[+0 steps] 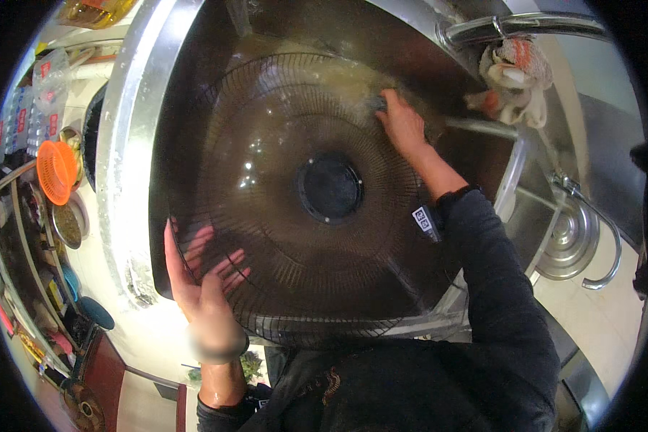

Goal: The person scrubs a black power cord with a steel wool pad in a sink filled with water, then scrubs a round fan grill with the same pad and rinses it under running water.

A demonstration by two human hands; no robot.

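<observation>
A round wire fan grille [281,264] with a black centre disc [332,187] lies tilted across a stainless-steel sink basin, its near edge by my torso. My left hand [200,289] grips the grille's lower left rim, with the fingers behind the wires and the thumb in front. At the upper right of the grille, my right hand [405,124] pinches a small dark scrubbing pad [378,103] against the wires. Cloudy brownish water [351,75] shows beyond and beneath the wires.
The sink's metal rim [129,135] runs along the left. A cloth [518,75] hangs from a metal pipe [524,26] at the upper right. A curved faucet [613,237] stands farther right. An orange basket [56,173] and a shelf are at left.
</observation>
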